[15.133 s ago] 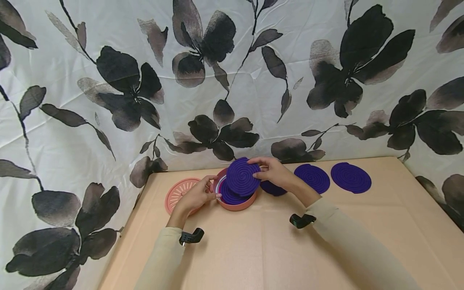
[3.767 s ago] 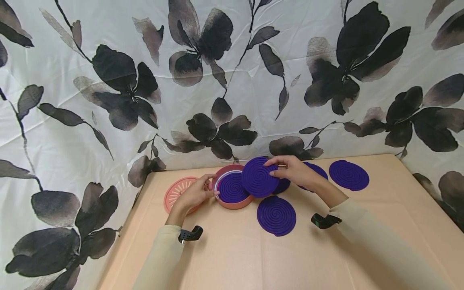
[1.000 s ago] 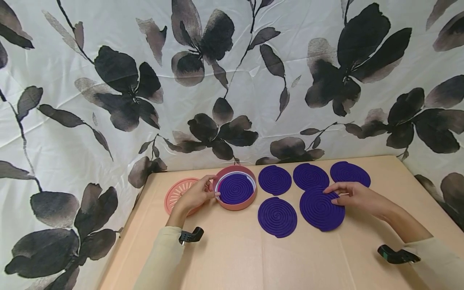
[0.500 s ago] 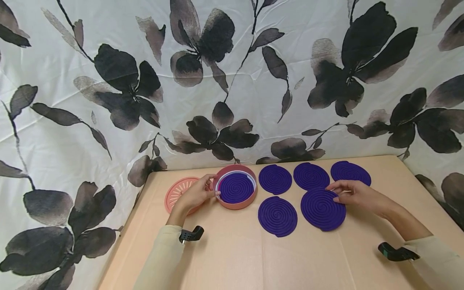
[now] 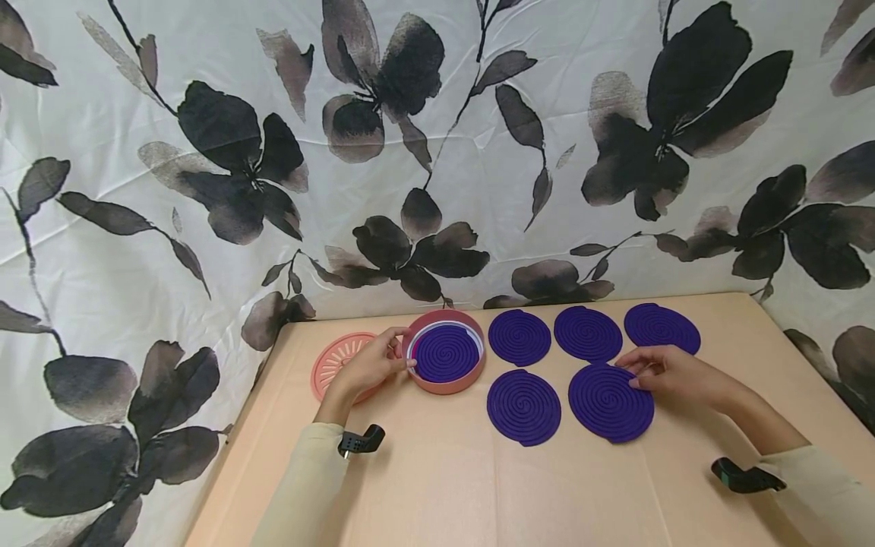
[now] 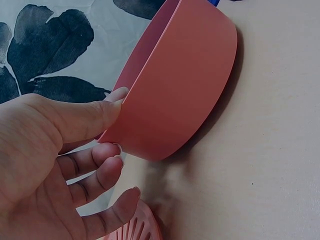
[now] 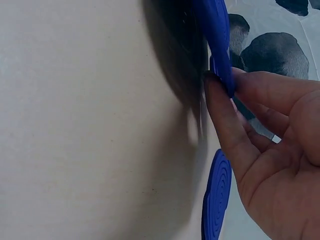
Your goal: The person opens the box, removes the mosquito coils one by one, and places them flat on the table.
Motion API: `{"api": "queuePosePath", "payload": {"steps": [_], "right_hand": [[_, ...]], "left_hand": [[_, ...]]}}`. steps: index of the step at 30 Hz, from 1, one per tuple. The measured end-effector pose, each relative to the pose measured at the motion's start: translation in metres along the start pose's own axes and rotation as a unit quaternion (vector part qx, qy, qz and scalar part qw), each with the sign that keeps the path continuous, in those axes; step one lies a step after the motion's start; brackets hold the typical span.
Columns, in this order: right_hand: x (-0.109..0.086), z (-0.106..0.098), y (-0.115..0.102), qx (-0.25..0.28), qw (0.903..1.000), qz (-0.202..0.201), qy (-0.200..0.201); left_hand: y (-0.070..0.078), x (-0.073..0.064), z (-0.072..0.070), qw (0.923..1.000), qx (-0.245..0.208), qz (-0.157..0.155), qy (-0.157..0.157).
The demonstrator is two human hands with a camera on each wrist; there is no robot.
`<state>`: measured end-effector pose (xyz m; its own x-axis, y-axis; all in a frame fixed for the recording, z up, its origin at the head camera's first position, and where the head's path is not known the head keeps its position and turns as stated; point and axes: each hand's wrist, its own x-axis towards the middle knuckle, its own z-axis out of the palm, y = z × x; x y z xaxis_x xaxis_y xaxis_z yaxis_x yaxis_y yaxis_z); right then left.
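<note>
My left hand (image 5: 365, 366) pinches the rim of a round coral holder (image 5: 444, 388) between thumb and finger; the left wrist view shows the holder's outer wall (image 6: 187, 75) up close. Inside the holder lies a purple spiral coaster (image 5: 446, 354), with a pale ring around it. My right hand (image 5: 683, 374) pinches the upper right edge of another purple spiral coaster (image 5: 607, 406). In the right wrist view this coaster (image 7: 216, 32) is tilted, its lower part raised off the table with a shadow beneath, and the thumb and fingers are on its edge.
Three matching coasters, left (image 5: 518, 338), middle (image 5: 586, 334) and right (image 5: 660, 327), lie in a back row. One more coaster (image 5: 523, 408) lies in front. A slotted coral disc (image 5: 336, 357) sits left of the holder. Floral cloth (image 5: 437, 152) hangs behind the table (image 5: 478, 486).
My right hand has carried a coaster from the holder rightward to the front row and lowered it slightly. Another front coaster was laid down earlier. My left hand stays on the holder's rim.
</note>
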<state>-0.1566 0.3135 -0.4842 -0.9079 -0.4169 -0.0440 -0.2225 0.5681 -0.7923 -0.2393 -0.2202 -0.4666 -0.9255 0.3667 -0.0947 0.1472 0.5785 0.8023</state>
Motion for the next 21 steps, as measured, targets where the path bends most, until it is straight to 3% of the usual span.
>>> {"api": "queuePosePath", "payload": {"steps": [4,11,21], "right_hand": [[-0.0032,0.0022,-0.0022,-0.009,0.9999,0.005,0.002],[-0.0035,0.0033,0.0001,-0.031,0.9992,-0.026,-0.004],[-0.0024,0.0005,-0.0051,-0.031,0.999,-0.001,-0.032]], "left_hand": [[-0.0006,-0.0024,-0.0009,1.0,-0.001,0.002,-0.004],[-0.0011,-0.0036,-0.0004,0.9999,-0.001,0.01,-0.004],[-0.0005,-0.0049,0.0025,1.0,0.006,-0.005,-0.001]]}}
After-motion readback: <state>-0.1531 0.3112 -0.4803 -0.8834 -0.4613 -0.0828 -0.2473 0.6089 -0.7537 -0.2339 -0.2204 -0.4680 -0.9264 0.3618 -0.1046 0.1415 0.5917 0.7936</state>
